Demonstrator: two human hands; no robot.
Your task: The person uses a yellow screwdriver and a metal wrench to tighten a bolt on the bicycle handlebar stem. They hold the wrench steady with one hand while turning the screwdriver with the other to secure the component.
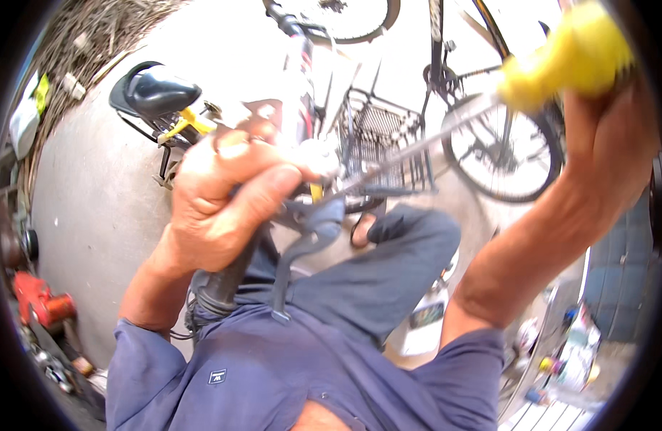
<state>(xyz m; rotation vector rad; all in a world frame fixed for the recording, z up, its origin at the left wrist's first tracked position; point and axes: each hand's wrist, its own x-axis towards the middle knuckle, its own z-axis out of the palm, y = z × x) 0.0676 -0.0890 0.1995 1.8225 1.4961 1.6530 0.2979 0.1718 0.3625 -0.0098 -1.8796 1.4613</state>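
A screwdriver with a fat yellow handle (568, 57) is gripped in my right hand (603, 104), at the upper right; the handle hides most of the fingers. Its long metal shaft (431, 136) slants down to the left, and the tip ends near the brake lever (302, 248) of a bicycle handlebar. Over the handlebar, my left hand (219, 190) is closed, thumb and forefinger pinched beside a small pale part (318, 156) that is too blurred to name. Below that hand, the dark handlebar grip (234, 276) points toward my body.
A black wire basket (385, 133) lies beyond the handlebar. Behind it stands another bicycle, its wheel (505, 147) at the right. A black saddle (158, 92) is at the left, with red machinery (43, 302) below. Twigs (94, 43) are piled at the upper left.
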